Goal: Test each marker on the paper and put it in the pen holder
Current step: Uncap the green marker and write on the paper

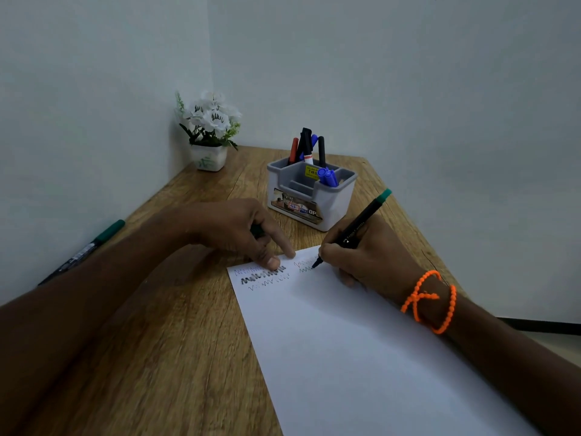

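My right hand (361,259) grips the green marker (355,226), tip on the paper (361,341); left hand (239,231) presses it, apparently pinching a cap.

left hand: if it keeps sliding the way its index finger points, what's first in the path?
Likely the right hand and the tip of its green-capped marker: the left hand points its index finger across the paper toward them. Depth unclear.

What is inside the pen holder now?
The pen holder holds red, black and blue markers upright at the back, blue ones at the right. Their lower ends are hidden by the walls.
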